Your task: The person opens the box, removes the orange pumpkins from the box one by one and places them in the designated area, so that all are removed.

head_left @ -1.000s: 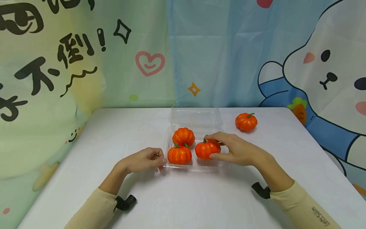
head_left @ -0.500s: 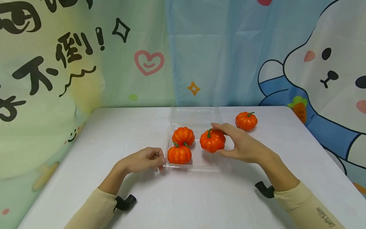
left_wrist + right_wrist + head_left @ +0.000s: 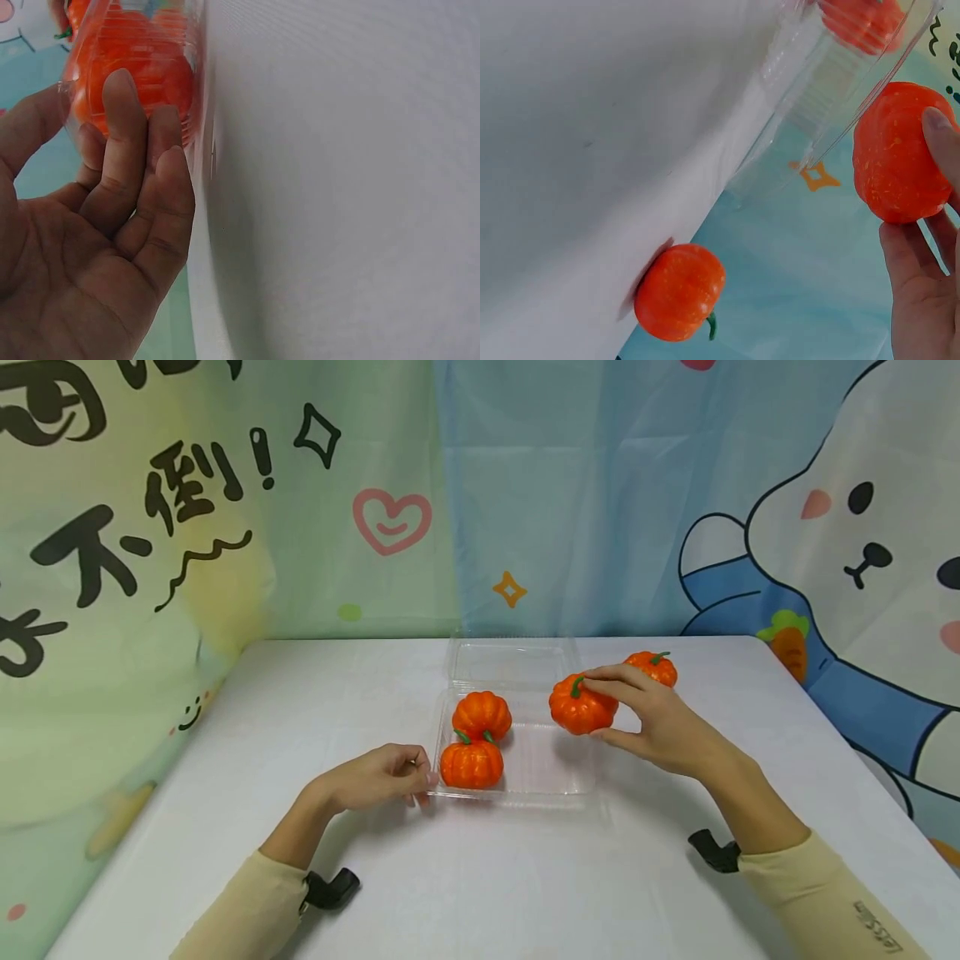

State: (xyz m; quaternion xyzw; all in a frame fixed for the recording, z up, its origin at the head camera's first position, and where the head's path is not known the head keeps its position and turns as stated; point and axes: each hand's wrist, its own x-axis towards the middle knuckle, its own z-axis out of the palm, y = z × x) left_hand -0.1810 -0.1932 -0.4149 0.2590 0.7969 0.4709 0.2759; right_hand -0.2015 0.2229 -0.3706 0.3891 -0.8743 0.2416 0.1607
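My right hand (image 3: pixel 663 718) holds an orange toy pumpkin (image 3: pixel 577 708) with a green stem, above the right back part of a clear plastic box (image 3: pixel 551 764). In the right wrist view the thumb and fingers grip the pumpkin (image 3: pixel 900 157) beside the box wall, raised off the table. Two more pumpkins sit in the left half of the box, a back pumpkin (image 3: pixel 482 714) and a front pumpkin (image 3: pixel 471 767). At the front left corner, my left hand (image 3: pixel 382 777) pinches the box edge between thumb and fingers; the left wrist view shows its fingers (image 3: pixel 124 150) against the wall.
Another pumpkin (image 3: pixel 660 667) stands on the white table (image 3: pixel 300 710) at the back right, partly hidden by the right hand in the head view. The box's clear lid (image 3: pixel 513 662) lies open toward the back. A printed curtain (image 3: pixel 570 510) hangs behind the table.
My right hand has lifted the pumpkin from the box's right half and carried it up, back and to the right. The left hand has stayed at the box corner.
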